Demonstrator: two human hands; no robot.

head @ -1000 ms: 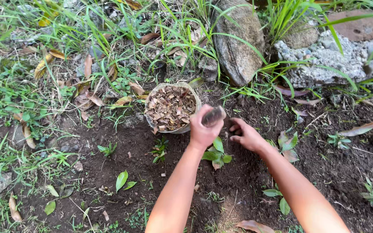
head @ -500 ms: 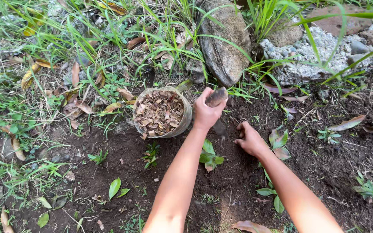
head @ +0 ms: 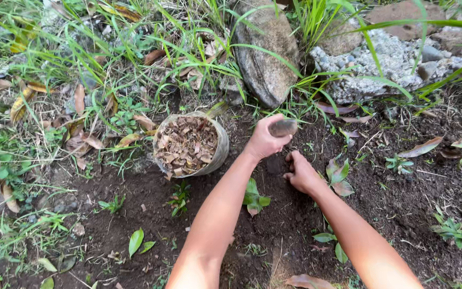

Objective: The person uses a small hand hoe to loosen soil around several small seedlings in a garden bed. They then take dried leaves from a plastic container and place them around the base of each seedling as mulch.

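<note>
Dark soil [head: 295, 225] fills mid-frame, where the left hand [head: 263, 140] grips a small brown stone [head: 283, 127] beside a pot of dry leaves [head: 188, 145]; the right hand [head: 301, 174], fingers curled, presses the ground just below.

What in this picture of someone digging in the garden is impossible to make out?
Head view only:
- What the dark object in the left hand is: blurred, partly covered by the fingers.
- The right hand fingertips: curled down against the dark soil.
- What lies under the dry leaves in the pot: the leaves cover it.
- Both arms past the elbows: cut off by the bottom edge.
</note>
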